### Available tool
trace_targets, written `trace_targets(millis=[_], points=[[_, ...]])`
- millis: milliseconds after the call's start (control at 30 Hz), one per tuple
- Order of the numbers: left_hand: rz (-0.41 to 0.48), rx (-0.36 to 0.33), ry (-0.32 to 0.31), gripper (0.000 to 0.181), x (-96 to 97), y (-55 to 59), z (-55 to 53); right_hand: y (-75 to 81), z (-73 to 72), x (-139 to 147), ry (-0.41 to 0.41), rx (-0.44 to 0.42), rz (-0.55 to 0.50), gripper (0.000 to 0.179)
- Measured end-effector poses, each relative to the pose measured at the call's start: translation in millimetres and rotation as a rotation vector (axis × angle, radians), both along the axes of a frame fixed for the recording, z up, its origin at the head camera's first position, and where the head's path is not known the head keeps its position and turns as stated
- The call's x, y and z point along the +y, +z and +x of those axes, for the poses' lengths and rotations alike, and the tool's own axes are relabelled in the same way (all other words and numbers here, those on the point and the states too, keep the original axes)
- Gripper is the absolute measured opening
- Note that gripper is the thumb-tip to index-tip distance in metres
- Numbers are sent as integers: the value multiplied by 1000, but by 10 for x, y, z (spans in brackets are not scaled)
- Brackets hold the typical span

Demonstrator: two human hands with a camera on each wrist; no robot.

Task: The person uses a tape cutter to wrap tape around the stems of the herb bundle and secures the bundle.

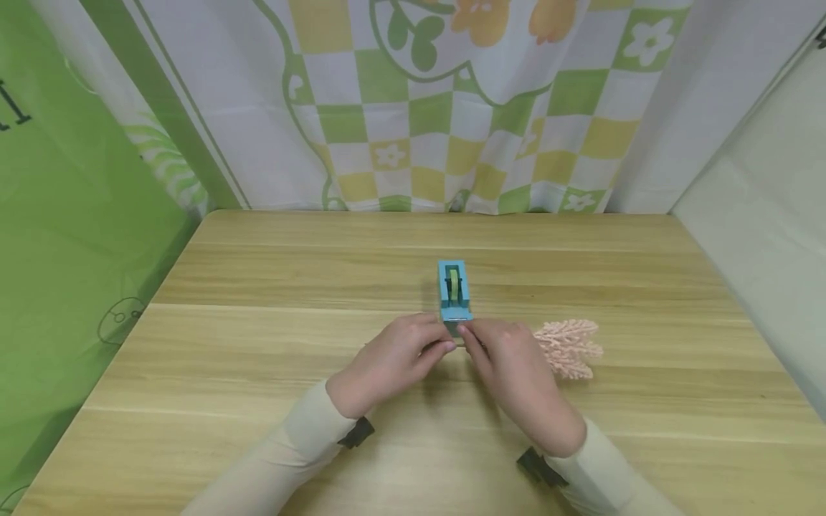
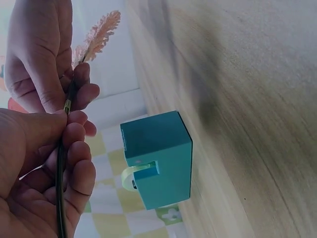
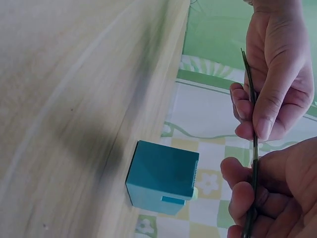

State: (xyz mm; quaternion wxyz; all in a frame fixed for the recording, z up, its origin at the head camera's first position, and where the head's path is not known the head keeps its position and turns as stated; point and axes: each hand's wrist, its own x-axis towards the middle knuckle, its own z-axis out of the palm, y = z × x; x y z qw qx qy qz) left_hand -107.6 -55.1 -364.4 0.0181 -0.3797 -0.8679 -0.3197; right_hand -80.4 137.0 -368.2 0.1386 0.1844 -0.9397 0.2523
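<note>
Both hands hold a bundle of dark green artificial flower stems (image 3: 249, 74) in front of the tape dispenser. Thumb and fingers of my left hand (image 1: 403, 351) pinch the stems, whose bare ends stick out past that hand in the right wrist view. Close beside it, my right hand (image 1: 516, 365) grips them nearer the pink blossoms (image 1: 571, 349), which spread out to the right. Between the two hands a short pale yellow-green band of tape (image 2: 67, 105) lies around the stems. A blue tape dispenser (image 1: 454, 313) with a pale green roll stands just beyond the fingertips.
The wooden table (image 1: 258, 358) carries the dispenser near its middle. Behind it hangs a checked, flowered curtain (image 1: 452, 136). A green cloth (image 1: 71, 236) drapes along the left side, and a pale wall or sheet (image 1: 768, 179) is at right.
</note>
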Motion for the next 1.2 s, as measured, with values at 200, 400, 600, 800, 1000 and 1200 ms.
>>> trace_targets(millis=[200,400,600,800,1000,1200], points=[[2,13,-6,12,-12,-6,6,-6,23,-3,-9,-18,42,17],[4,7,-4,12,-2,-10,7,14,51,31,6,-30,56,25],[15,-6,11,12,-5,-7,5,50,52,96,88,-25,13,21],[19,-26,20,12,-12,-27,-13,47,59,147,165,65,63,12],[23,-3,14,10,1,-26,3,68,77,159,176,68,134,14],[-3,0,23,7,10,-21,20,75,69,166,198,61,185,8]])
